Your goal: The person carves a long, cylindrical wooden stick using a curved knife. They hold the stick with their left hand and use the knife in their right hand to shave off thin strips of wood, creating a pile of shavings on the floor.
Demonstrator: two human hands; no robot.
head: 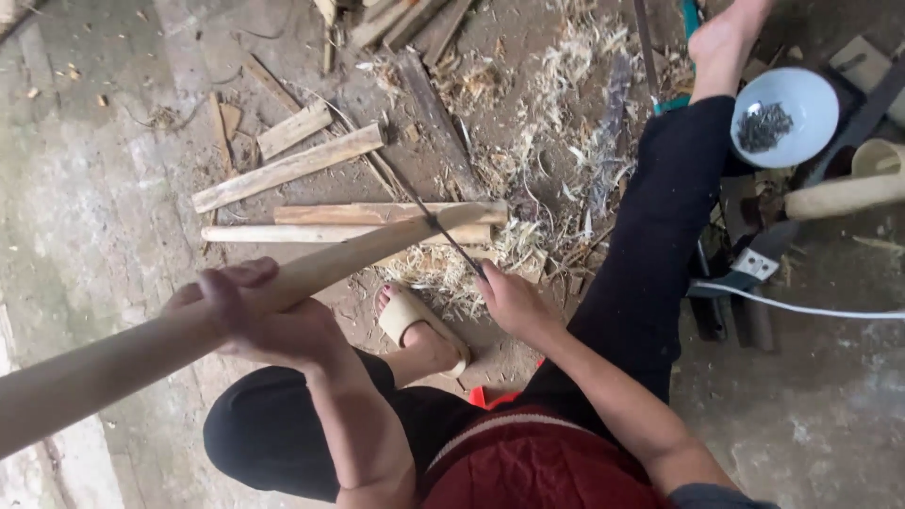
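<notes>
While left hand [259,316] is closed round the pole [311,273] mid-length, right hand [514,302] grips the blade [443,231]; pole looks stiff, light, smooth—hold well back.

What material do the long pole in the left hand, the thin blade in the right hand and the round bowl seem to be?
The long pole, gripped by the left hand, looks like bare pale wood, with curled shavings lying beneath it. The thin blade in the right hand seems dark metal, slim and straight. The round bowl looks like smooth white plastic or enamel; which one is unclear.

Pale wooden pole [283,283], thin blade [443,231] across tip
</notes>
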